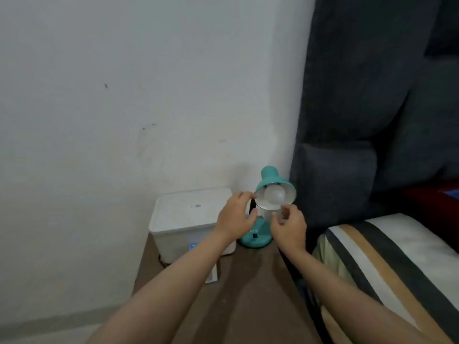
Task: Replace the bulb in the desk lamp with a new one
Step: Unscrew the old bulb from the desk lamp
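Observation:
A teal desk lamp (269, 176) stands on a brown table (248, 281), its shade tipped toward me. A white round bulb (274, 194) sits inside the shade. My left hand (234, 217) is at the shade's left rim, fingertips touching its edge, fingers spread. My right hand (289, 225) hovers just below the shade's lower rim with fingers curled apart and nothing in it. The lamp's round base (255, 239) shows between my hands.
A white plastic box (191, 219) stands left of the lamp against the white wall. A small white and blue carton (213, 274) lies under my left forearm. A dark grey headboard (360, 120) and a striped pillow (385, 256) are on the right.

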